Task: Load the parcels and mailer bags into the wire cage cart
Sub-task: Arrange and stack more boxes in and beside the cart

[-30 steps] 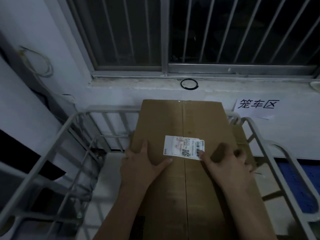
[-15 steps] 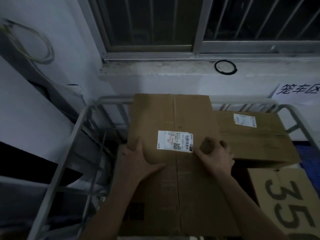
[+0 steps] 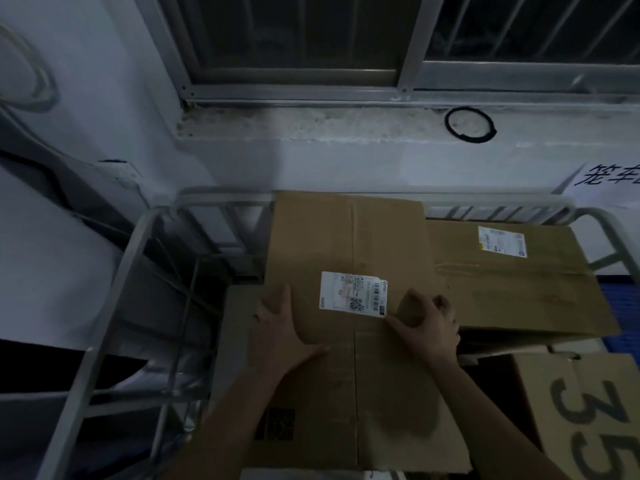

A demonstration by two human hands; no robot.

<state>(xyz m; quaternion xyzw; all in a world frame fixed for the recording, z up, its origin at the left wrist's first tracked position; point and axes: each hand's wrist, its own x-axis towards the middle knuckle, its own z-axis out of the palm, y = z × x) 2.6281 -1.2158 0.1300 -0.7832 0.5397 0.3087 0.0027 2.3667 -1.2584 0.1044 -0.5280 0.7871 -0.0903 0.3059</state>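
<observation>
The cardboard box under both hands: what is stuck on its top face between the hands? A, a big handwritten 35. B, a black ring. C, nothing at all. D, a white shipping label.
D: a white shipping label sits on the cardboard box between the left hand and right hand; the handwritten 35 is on another box at lower right.

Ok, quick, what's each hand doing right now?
Left hand: open, flat on the long brown cardboard box.
Right hand: fingers curled at that box's right edge, thumb on top, gripping it.
</observation>
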